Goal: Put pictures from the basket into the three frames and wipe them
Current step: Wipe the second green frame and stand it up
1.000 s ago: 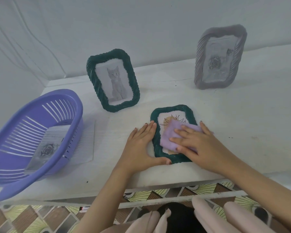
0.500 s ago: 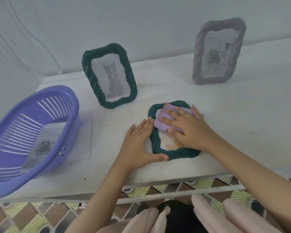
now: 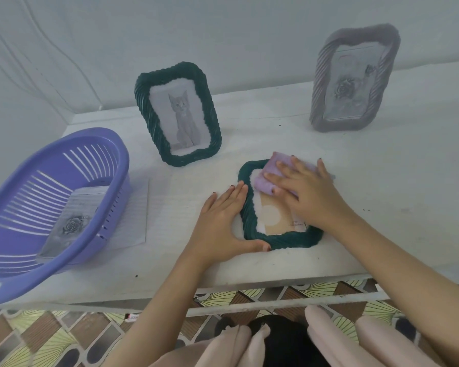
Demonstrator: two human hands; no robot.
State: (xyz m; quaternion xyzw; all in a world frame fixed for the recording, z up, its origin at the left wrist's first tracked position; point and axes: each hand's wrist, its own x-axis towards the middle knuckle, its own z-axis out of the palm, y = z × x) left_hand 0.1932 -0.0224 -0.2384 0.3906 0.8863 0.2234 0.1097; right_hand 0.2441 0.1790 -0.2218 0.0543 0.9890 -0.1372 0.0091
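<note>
A dark green frame point(image 3: 284, 239) lies flat near the table's front edge, with a tan picture inside it. My right hand point(image 3: 309, 194) presses a lilac cloth point(image 3: 266, 178) flat on the frame's far end, fingers straight. My left hand point(image 3: 221, 221) lies flat against the frame's left side, its thumb along the near edge. Behind stands a second green frame point(image 3: 178, 113) with a cat picture. At the far right a grey frame point(image 3: 354, 78) with a rose picture stands upright.
A purple slotted basket point(image 3: 112, 152) sits tilted at the left with a rose picture point(image 3: 69, 223) inside. A lined sheet of paper point(image 3: 131, 215) lies partly under it. The wall is close behind the frames. Patterned floor shows below the table's front edge.
My right hand has slid the cloth from the frame's middle to its far end, uncovering the picture's lower part. The left hand has stayed against the frame.
</note>
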